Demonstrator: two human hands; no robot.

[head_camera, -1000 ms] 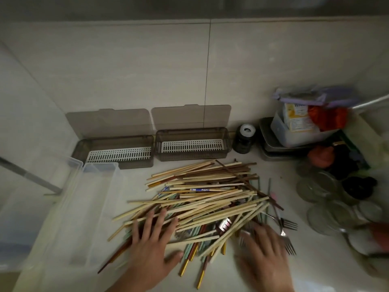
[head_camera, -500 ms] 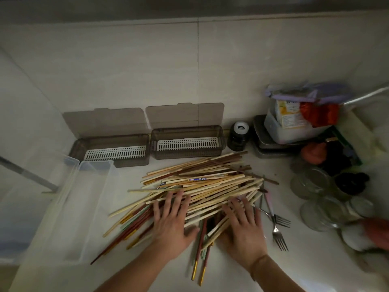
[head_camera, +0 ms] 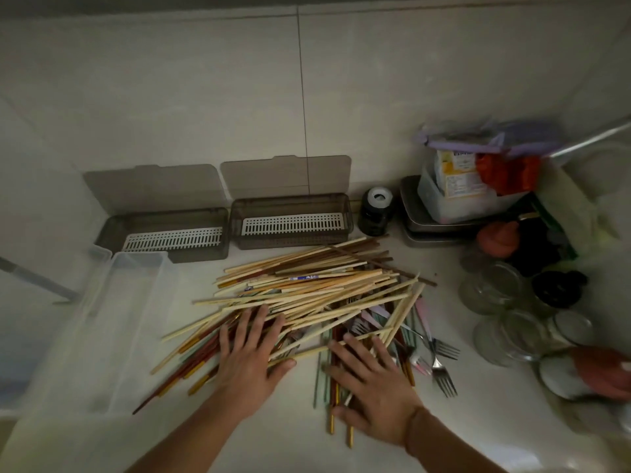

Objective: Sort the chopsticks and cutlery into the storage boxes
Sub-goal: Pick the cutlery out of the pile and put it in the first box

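Note:
A big loose pile of chopsticks [head_camera: 317,288], pale wood, brown and coloured, lies on the white counter. Forks [head_camera: 440,367] lie at its right edge. My left hand [head_camera: 251,356] rests flat on the pile's near left part, fingers spread. My right hand [head_camera: 372,384] lies flat on the near right sticks, fingers straight. Two grey storage boxes stand against the wall with lids up and white slotted trays inside: the left box [head_camera: 170,235] and the right box [head_camera: 290,221].
A clear plastic bin [head_camera: 102,322] sits at the left. A dark jar [head_camera: 375,213], stacked metal trays with a tub of packets [head_camera: 454,203], and several glass jars [head_camera: 502,302] crowd the right side. A tiled wall stands behind.
Both hands slid forward onto the pile, then drew back and apart a little; the chopsticks under them have spread, and more coloured sticks and forks show at the right.

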